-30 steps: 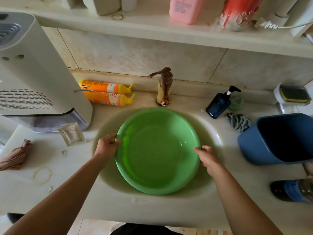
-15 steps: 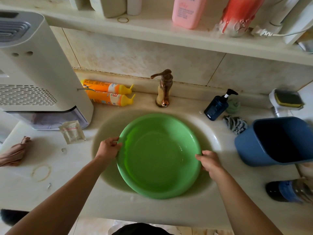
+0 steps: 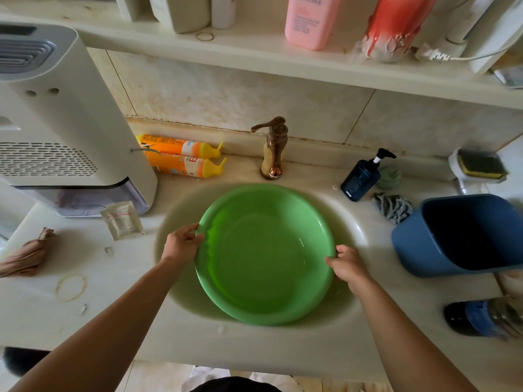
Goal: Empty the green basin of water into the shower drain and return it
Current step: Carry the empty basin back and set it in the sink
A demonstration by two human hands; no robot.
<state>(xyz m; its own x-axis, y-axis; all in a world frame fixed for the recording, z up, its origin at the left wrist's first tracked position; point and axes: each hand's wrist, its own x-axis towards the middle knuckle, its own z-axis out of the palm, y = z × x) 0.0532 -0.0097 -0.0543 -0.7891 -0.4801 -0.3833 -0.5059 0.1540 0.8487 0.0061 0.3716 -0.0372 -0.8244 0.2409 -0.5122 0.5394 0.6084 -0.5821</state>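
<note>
A: Head view, the only one: the green basin (image 3: 266, 254) sits in the sink bowl (image 3: 351, 230) at the middle of the table (image 3: 85, 292), with the faucet (image 3: 272, 148) at its twelve o'clock.

B: And the hands?

A: The left hand (image 3: 181, 244) is at the basin's nine o'clock, fingers curled onto the rim. The right hand (image 3: 346, 264) is at about three o'clock, fingers curled on the rim there too. Both grip it.

B: Is there water in it?

A: It looks so; a shallow, clear layer glints near the bottom, though I cannot judge how deep.

B: Is the basin lifted?

A: I cannot tell. It lies within the sink bowl, roughly level, perhaps just raised.

B: So how far along?

A: By my reading, right at the start. The grasp is made, nothing is poured, and no shower drain is in sight. Carrying, tipping out and bringing it back all remain.

B: What is around it?

A: Two orange bottles (image 3: 184, 159) at eleven o'clock, a dark pump bottle (image 3: 360, 178) at one o'clock, a blue bin (image 3: 418, 247) at three o'clock, and a white appliance (image 3: 56, 131) at ten o'clock. A level lift should clear the faucet without slopping.
</note>
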